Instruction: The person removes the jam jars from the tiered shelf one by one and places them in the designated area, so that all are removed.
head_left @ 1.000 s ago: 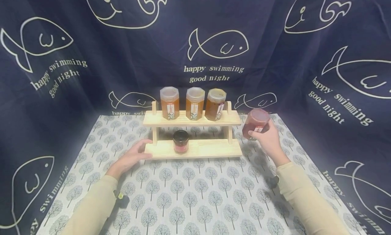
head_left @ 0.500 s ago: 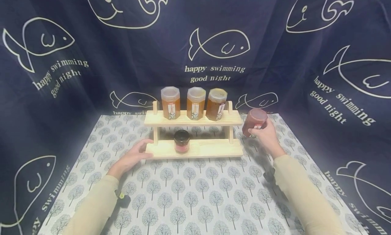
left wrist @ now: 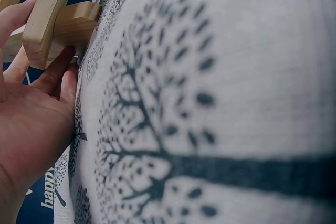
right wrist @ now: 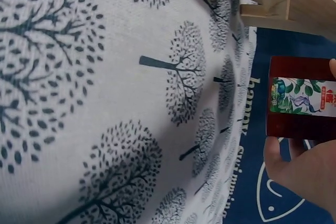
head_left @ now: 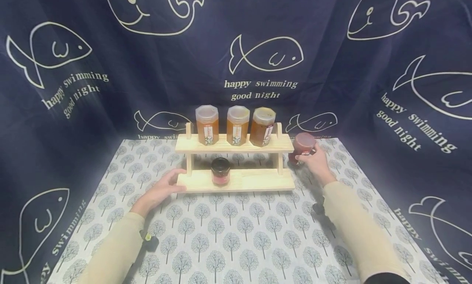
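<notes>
Red jar point(head_left: 301, 148) nearer rack point(head_left: 258, 179), right grip point(head_left: 318, 163) seemingly curled round.

Red jar point(head_left: 301, 146) at right, orange jars point(head_left: 208, 130), brown jar point(head_left: 262, 130), pale shelf point(head_left: 258, 179), white cloth point(head_left: 228, 222) with grey trees, blue curtain point(head_left: 206, 67) with white fish

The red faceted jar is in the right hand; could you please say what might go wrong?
The red faceted jar might knock the pale wooden two-tier shelf, whose right end is close by. The dark amber faceted jar near that end could then topple. If the left hand releases the other end, a bump may shift the shelf.
</notes>
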### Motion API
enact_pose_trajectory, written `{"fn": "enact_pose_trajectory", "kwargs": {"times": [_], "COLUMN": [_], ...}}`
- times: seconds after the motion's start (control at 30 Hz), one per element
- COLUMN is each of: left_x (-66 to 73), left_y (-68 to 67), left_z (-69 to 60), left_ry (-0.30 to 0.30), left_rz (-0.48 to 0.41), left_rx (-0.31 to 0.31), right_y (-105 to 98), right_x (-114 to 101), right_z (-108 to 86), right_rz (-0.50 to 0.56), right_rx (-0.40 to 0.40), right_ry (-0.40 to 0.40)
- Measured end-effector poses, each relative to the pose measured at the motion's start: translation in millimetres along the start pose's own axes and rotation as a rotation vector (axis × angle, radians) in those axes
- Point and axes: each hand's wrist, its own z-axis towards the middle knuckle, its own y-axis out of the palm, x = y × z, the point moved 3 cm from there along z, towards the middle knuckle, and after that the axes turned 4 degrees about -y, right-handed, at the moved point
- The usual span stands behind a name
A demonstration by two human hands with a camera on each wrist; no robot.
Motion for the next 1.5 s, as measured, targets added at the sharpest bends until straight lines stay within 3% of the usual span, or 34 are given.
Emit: {"fn": "enact_pose_trajectory", "kwargs": {"times": [0.63,0.83,0.97,1.13,1.3,1.5], "left_x": [-2.9,-0.6,0.8,2.9,2.4,-2.2], "left_y": [-0.1,-0.3,-1.3,-0.9,-1.7,-2.5], "left_z": [4.1,5.4,2.8,0.0,-1.2,1.2], "left_ry": [0.04,0.021,0.004,0.008,0.024,0.025], "left_rz": [-0.003,-0.024,-0.038,-0.022,-0.001,-0.005], "left_rx": [-0.005,-0.013,-0.014,-0.014,-0.005,-0.005], "right_y": [15,15,10,-3,-8,2], "right_x": [29,34,20,-14,-53,-96], "right_z": [12.2,12.6,16.6,18.3,10.5,-0.3], "right_rz": [-0.1,-0.082,-0.116,-0.139,-0.001,0.191], "right_rx": [-0.005,-0.007,-0.063,-0.09,-0.068,-0.128], "right_ry": [0.137,0.103,0.056,-0.02,-0.137,-0.213]}}
